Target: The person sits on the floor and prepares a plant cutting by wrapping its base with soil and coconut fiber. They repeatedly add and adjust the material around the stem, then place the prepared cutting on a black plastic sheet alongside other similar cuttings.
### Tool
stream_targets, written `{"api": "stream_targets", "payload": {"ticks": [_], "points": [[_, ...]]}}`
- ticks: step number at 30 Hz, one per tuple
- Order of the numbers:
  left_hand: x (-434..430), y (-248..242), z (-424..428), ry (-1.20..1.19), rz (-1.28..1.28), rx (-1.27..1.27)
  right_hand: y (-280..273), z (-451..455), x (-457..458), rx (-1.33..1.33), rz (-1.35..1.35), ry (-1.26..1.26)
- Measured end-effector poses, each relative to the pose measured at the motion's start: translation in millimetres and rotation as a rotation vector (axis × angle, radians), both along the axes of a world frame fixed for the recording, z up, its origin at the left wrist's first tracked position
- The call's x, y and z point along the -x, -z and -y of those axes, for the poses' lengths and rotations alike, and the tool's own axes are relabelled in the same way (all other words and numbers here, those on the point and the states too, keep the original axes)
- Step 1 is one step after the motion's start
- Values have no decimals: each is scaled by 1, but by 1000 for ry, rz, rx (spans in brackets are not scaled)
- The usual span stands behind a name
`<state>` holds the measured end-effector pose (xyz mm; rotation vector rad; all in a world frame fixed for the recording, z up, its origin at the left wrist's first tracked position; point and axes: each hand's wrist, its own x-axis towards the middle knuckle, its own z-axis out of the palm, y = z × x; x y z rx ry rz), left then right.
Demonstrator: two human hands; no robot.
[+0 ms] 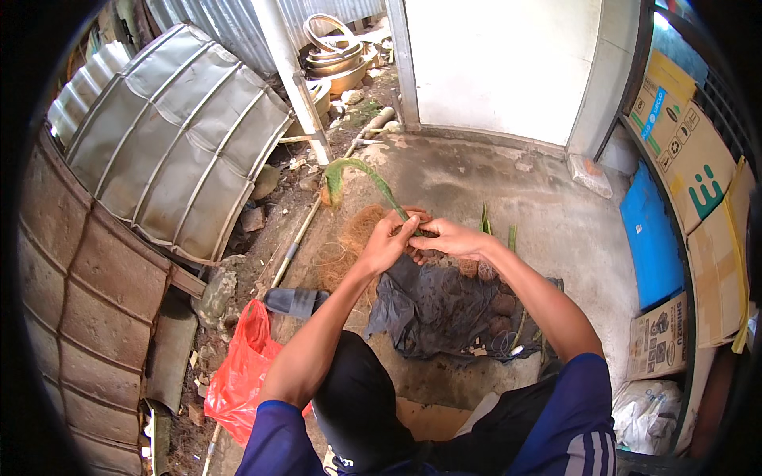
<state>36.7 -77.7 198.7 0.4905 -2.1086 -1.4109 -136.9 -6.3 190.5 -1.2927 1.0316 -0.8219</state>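
A long green leaf (381, 184), browning near its drooping tip, arches up and leftward from my hands. My left hand (390, 238) pinches its lower part between thumb and fingers. Close against it, my right hand (447, 239) grips the same leaf near its base; the fingers hide that end. Below them a crumpled black plastic sheet (411, 309) lies on the concrete, with dark soil on it. Several brown fibrous balls (503, 304) rest at its right side, near a small white object (517, 351) with thread. Loose brown coconut fibre (351, 247) is heaped left of the sheet.
A dark slide sandal (294, 302) and a red plastic bag (241, 363) lie at left, beside a thin pole (290, 253). Metal panels (178, 137) lean farther left. Cardboard boxes (684, 149) and a blue panel (652, 238) line the right. A white door (503, 65) stands ahead.
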Motion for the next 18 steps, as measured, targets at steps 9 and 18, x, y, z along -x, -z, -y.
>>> {"api": "stream_targets", "payload": {"ticks": [9,18], "points": [[-1,2,1,60,73,-106,-14,-11,-13,23,-198,184],[5,-7,-10,25,114,-109,-15,-18,-24,66,-340,409]]}}
